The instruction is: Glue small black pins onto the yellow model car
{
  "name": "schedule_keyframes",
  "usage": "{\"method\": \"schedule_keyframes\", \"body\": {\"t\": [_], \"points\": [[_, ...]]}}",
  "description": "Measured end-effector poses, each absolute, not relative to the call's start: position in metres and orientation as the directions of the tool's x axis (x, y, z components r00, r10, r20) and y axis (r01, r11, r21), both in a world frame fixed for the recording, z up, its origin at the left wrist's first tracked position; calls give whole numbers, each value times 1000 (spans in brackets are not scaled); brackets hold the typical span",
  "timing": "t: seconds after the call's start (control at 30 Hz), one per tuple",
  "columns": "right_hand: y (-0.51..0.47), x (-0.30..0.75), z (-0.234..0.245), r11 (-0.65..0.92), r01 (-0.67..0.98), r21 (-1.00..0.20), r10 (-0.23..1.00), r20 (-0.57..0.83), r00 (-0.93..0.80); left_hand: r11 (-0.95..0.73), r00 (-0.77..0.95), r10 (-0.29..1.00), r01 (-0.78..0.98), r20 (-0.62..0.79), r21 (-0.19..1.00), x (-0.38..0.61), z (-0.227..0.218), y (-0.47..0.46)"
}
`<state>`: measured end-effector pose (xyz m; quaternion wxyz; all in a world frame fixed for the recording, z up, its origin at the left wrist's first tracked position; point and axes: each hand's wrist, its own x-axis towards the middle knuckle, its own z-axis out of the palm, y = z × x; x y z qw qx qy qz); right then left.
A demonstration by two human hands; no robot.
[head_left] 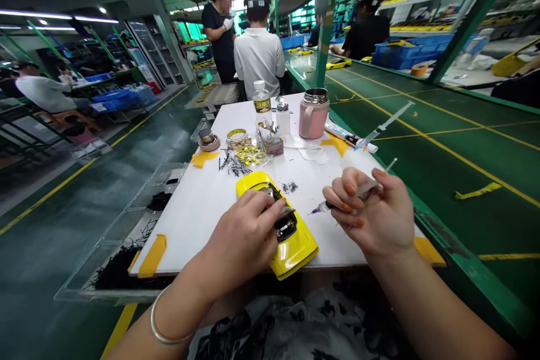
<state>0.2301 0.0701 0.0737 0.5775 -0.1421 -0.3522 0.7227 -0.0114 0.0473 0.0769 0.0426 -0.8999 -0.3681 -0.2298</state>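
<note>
My left hand (248,228) lies over the yellow car body (295,247), its fingers bent and grasping the shell along the side and at the dark central opening. A thin gray piece (288,212) lies at the fingertips; I cannot tell whether it is pinched. The car body is located at the near edge of the white counter (194,219), directly in front of me, with its near end projecting past that edge.

My right hand (375,211) is raised to the right of the car body, palm turned up. Its fingers are clenched around a syringe (366,187), the purple tip of which points left toward the car body without touching it.

Beyond the car body I observe a small heap of black bits (290,187) and a clear bag with yellow parts (251,154). Farther back stand a bottle with a yellow label (262,106), a white dispenser bottle (282,119) and an open pink mug (313,121). A second syringe (385,125) is inclined at the right side. Left of the counter, a clear tray (70,295) contains black parts (116,267)
</note>
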Motion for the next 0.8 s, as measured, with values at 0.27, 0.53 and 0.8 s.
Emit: {"method": "schedule_keyframes", "body": {"t": [0.27,0.53,0.8], "points": [[43,191,55,-161,-782,-602,924,186,-333,-322,-32,941,218,336,922,-40,62,96],[33,167,47,-123,-785,-607,952,151,-266,-170,-196,967,-21,162,985,-55,16,119],[32,165,46,-136,-768,-625,952,131,-275,-149,-198,971,-70,133,986,-54,17,114]]}}
